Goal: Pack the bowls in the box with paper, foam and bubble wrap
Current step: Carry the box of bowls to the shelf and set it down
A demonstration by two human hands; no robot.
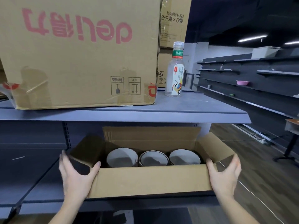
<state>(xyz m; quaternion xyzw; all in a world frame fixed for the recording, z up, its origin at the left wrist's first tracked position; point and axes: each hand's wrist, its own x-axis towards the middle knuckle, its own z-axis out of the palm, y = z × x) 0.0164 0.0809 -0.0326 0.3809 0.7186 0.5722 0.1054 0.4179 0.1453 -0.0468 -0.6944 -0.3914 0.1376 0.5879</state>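
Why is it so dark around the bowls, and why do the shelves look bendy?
Head view: the upper shelf shades the open box, so the three bowls sit in dim shadow; the wide-angle lens curves the shelf edges; the left hand looks slightly blurred.

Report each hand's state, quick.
Left hand: grip closed on the left end of the box.
Right hand: grip closed on the box's right end.

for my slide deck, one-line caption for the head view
Both hands, left hand and right hand, grip an open brown cardboard box holding three white bowls.
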